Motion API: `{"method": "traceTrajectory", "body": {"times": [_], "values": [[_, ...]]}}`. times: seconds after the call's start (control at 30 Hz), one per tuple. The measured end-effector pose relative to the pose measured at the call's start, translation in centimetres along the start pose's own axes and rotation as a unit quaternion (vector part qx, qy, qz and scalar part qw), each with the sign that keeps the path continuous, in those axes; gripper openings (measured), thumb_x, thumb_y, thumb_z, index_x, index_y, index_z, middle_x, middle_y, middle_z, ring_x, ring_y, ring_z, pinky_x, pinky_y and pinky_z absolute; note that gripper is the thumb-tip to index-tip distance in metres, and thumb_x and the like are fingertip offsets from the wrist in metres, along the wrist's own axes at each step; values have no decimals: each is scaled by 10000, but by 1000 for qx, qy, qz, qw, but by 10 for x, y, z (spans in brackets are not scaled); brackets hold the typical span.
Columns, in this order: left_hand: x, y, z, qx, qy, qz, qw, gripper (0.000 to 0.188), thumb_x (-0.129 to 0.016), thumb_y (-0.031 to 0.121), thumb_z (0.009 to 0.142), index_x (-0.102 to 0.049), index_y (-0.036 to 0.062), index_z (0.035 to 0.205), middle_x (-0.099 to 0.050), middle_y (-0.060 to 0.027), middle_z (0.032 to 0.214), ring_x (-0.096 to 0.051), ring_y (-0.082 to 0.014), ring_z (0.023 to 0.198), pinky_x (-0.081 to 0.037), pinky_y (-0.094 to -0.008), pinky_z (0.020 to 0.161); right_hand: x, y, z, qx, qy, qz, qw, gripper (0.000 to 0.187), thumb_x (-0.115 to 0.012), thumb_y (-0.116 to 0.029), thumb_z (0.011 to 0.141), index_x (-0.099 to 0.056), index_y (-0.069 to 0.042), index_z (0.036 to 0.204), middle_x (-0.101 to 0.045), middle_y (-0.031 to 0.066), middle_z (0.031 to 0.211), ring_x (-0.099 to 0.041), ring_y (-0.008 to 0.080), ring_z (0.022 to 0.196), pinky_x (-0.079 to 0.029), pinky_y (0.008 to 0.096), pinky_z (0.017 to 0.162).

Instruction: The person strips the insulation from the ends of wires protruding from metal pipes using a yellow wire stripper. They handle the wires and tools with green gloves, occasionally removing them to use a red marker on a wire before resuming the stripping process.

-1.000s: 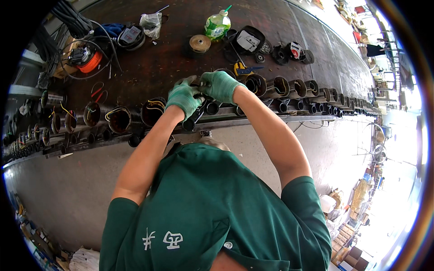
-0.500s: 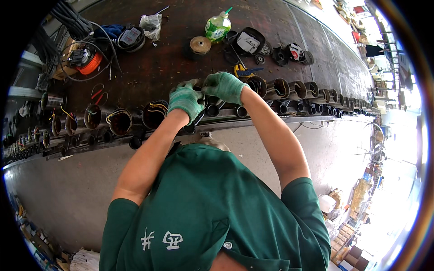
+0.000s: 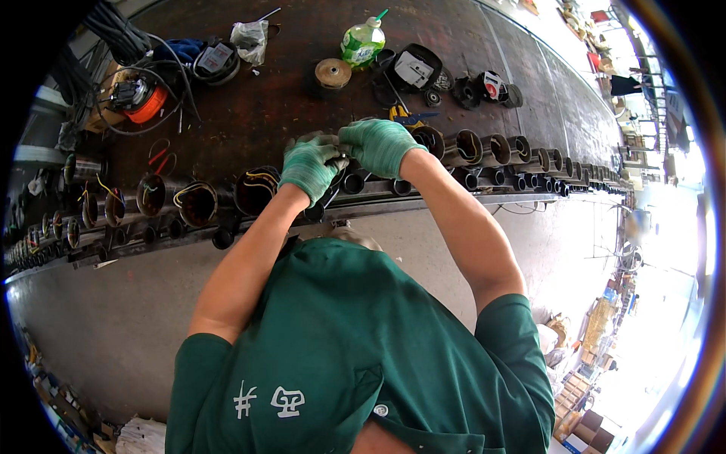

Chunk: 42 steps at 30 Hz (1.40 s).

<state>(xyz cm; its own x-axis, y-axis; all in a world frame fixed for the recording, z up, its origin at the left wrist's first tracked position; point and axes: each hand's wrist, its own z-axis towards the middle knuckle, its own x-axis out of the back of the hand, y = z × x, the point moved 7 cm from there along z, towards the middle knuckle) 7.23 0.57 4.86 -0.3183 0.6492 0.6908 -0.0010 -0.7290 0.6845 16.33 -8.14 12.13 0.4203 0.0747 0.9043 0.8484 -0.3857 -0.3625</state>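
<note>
Both of my hands wear green knit gloves and meet above the row of dark metal tubes at the table's near edge. My left hand (image 3: 308, 165) has its fingers curled and pinched toward the other hand. My right hand (image 3: 380, 145) is bent over from the right, its fingers closed at the same spot. Whatever lies between the fingertips is small and hidden by the gloves. Just left of my left hand lies an open tube (image 3: 254, 198) with yellow and white wires inside. Another open tube (image 3: 429, 141) sits right of my right hand.
Beyond my hands lie yellow-handled pliers (image 3: 403, 116), a round spool (image 3: 333, 73), a green-labelled bottle (image 3: 363, 45) and a black tool case (image 3: 416, 68). An orange-rimmed reel (image 3: 145, 107) with looping cable stands at the far left. More tubes (image 3: 198, 203) line the edge both ways.
My right hand and forearm have shifted slightly to the right, and its fingers have turned a little. My left hand stays pinched in nearly the same place. The whole view has shifted slightly.
</note>
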Motion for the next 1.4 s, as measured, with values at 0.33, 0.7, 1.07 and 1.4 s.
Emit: {"method": "traceTrajectory", "body": {"times": [0.33, 0.7, 1.07, 1.4], "values": [[-12, -18, -7, 50, -12, -69, 996, 209, -823, 123, 867, -782, 11, 1038, -739, -94, 1242, -667, -330, 1140, -550, -433, 991, 57, 15, 12, -8, 139, 70, 988, 243, -635, -253, 1012, -669, -44, 1131, -715, 220, 983, -680, 448, 949, -553, 488, 797], [-7, -12, -3, 19, -11, -50, 999, 179, -813, 87, 875, -777, 25, 1039, -741, -114, 1207, -669, -331, 1104, -547, -420, 969, -13, 16, 7, 8, -56, 113, 992, 283, -638, -260, 991, -668, -101, 1223, -740, 178, 1139, -686, 423, 1072, -553, 484, 919], [7, 4, -5, 32, 47, -73, 996, 232, -828, 39, 812, -782, 50, 1039, -760, -113, 1095, -676, -324, 1104, -557, -432, 951, -11, -2, 1, -11, -29, -30, 999, 200, -641, -174, 951, -687, -54, 1104, -747, 186, 1072, -704, 420, 1040, -556, 508, 877], [-4, -15, -2, 25, 15, -121, 992, 206, -782, 22, 865, -770, 31, 1071, -749, -113, 1179, -674, -335, 1100, -562, -415, 939, -15, 16, 5, -56, 3, 52, 997, 271, -590, -272, 1023, -670, -38, 1134, -728, 241, 1040, -680, 461, 1010, -543, 524, 856]]}}
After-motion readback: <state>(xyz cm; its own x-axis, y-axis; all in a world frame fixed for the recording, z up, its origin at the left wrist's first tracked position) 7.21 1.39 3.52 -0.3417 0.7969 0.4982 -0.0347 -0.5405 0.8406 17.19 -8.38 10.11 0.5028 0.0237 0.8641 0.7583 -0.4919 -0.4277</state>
